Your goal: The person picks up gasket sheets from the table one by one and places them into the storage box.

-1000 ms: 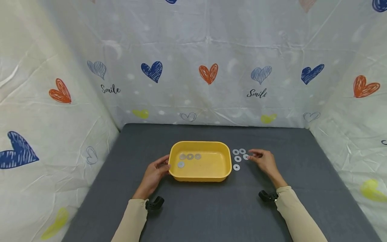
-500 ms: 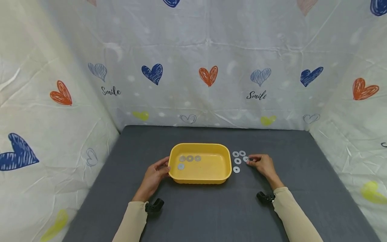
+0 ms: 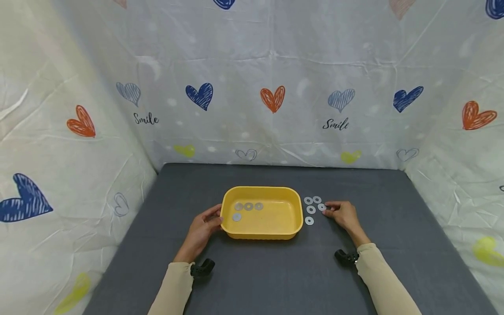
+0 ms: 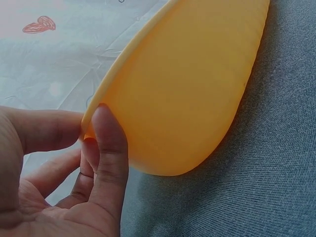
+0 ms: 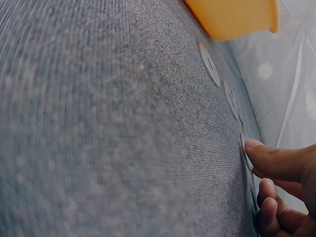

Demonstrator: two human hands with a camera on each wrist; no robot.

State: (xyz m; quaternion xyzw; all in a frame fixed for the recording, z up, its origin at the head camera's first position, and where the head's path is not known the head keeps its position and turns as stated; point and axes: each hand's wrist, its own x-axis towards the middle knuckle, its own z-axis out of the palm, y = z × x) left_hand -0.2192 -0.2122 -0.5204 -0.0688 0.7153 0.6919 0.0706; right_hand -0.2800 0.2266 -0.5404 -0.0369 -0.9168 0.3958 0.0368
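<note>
A shallow yellow plastic tray [image 3: 261,225] stands on the dark grey cloth. My left hand [image 3: 201,229] pinches its left rim, with the thumb on one side of the wall and fingers on the other in the left wrist view. Several flat grey metal washers [image 3: 258,206] lie on the tray floor. To the right of the tray lies a small cluster of washers [image 3: 311,209] on the cloth. My right hand [image 3: 343,215] has thumb and forefinger at the edges of the rightmost washer [image 3: 321,207], pinching it at cloth level. Its thumb [image 5: 266,157] overlaps that washer in the right wrist view.
A dark grey cloth [image 3: 260,280] covers the table. White sheets [image 3: 244,52] printed with hearts hang behind it and along both sides. Each wrist carries a black band with a small camera [image 3: 202,267].
My right hand has moved slightly left and closed its thumb and forefinger onto the rightmost washer. The left hand and the tray stay put; the whole view has shifted a little.
</note>
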